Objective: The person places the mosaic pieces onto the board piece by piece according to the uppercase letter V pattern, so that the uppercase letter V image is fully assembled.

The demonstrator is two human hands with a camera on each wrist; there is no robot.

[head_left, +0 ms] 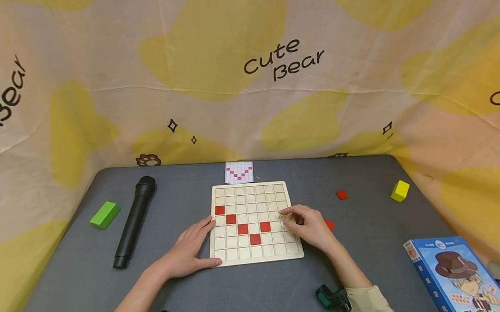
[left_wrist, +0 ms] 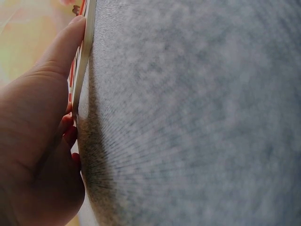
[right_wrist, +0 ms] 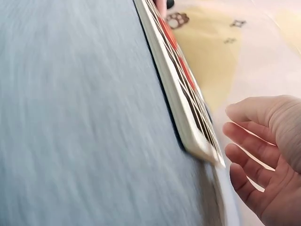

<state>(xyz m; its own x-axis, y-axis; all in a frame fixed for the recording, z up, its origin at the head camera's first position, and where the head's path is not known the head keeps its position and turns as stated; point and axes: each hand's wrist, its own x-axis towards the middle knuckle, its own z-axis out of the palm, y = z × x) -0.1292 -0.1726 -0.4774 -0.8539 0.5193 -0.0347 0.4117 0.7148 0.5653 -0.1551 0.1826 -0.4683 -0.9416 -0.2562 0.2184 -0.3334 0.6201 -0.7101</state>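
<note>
A cream grid board (head_left: 239, 261) lies flat on the table, and several red square tiles (head_left: 255, 239) in its cells form a slanting line that turns up at the right. My left hand (head_left: 187, 253) rests along the board's left side, its fingers extended and its thumb at the lower left corner. Over the right edge of the board is my right hand (head_left: 309, 224), thumb and forefinger apart; in the right wrist view its fingers are loosely bent with nothing between them. One red tile (head_left: 330, 224) is partly hidden behind that hand, and another loose red tile (head_left: 342, 194) lies farther back.
A small card (head_left: 239, 172) with a pink V pattern on a grid lies behind the board. To the left are a black microphone (head_left: 134, 222) and a green block (head_left: 105, 215). On the right sit a yellow block (head_left: 400, 191) and a blue box (head_left: 459, 277) near the table's edge.
</note>
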